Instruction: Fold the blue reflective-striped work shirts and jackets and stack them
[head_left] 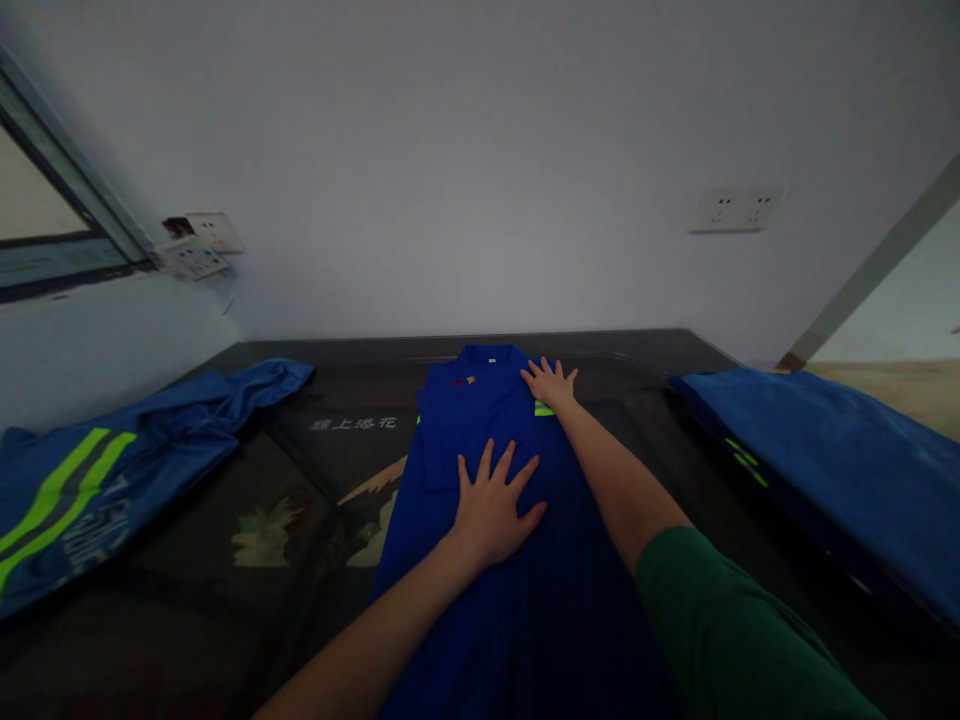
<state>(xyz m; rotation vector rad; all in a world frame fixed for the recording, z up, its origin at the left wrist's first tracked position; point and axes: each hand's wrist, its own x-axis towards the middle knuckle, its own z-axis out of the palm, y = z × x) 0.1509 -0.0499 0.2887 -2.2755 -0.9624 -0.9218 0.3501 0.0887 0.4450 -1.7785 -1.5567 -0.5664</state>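
Observation:
A blue work garment with a collar, a small chest emblem and yellow-green reflective bands lies flat on the dark table, its collar toward the wall. My left hand rests on its middle with fingers spread. Farther up, my right hand lies flat near the shoulder on the right side, fingers apart, beside a reflective band. Neither hand grips the cloth. My forearms cover part of the garment's lower portion.
At the left lies a crumpled blue garment with reflective stripes. A stack of folded blue clothing sits at the right. The dark table meets a white wall with sockets. A window frame is at the upper left.

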